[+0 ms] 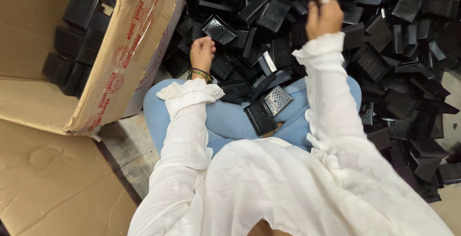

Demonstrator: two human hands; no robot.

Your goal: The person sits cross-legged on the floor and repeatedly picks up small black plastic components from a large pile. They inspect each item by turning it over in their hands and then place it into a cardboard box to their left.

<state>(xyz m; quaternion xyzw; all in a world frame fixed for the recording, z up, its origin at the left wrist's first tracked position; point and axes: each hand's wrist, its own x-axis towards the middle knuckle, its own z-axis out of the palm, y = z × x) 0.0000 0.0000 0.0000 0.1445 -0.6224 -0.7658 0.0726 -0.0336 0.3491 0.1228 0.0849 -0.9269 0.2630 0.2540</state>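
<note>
I sit cross-legged in blue jeans and a white top, facing a big pile of black perforated metal parts [384, 63] on the floor. My left hand [202, 52] is curled into a fist at the near edge of the pile, just below a small perforated tray [218, 28]; nothing shows in it. My right hand [324, 19], with a ring on one finger, reaches further into the pile with its fingers closed around a black part [314, 0] that is mostly hidden. Two black perforated parts [269, 108] lie in my lap.
An open cardboard box [125, 53] stands at the left with black parts [77, 24] stacked inside. A flat sheet of cardboard [53, 183] lies on the floor at the lower left. The pile spreads along my right side to the frame edge.
</note>
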